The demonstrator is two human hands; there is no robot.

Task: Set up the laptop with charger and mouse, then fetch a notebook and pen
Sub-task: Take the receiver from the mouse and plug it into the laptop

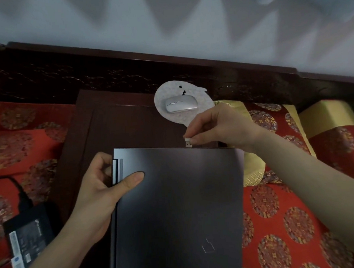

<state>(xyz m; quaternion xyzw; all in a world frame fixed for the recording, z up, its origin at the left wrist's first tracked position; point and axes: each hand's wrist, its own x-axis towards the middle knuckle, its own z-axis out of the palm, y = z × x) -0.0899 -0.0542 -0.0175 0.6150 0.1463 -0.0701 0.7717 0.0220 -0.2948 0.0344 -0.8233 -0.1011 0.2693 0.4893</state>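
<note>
Laptop (pixel 176 212), lid shut, lies on a dark low table (pixel 100 122) with my left hand (pixel 101 192) gripping its left edge, thumb flat on the lid. Left of the laptop, a black charger (pixel 27 238) rests on the red patterned cushion (pixel 27 143). At the laptop's far edge, my right hand (pixel 219 127) pinches a small white dongle (pixel 188 143) between thumb and fingertips. Beyond the laptop, a silver mouse (pixel 181 103) sits on a pale pad (pixel 182 104) at the table's far side.
</note>
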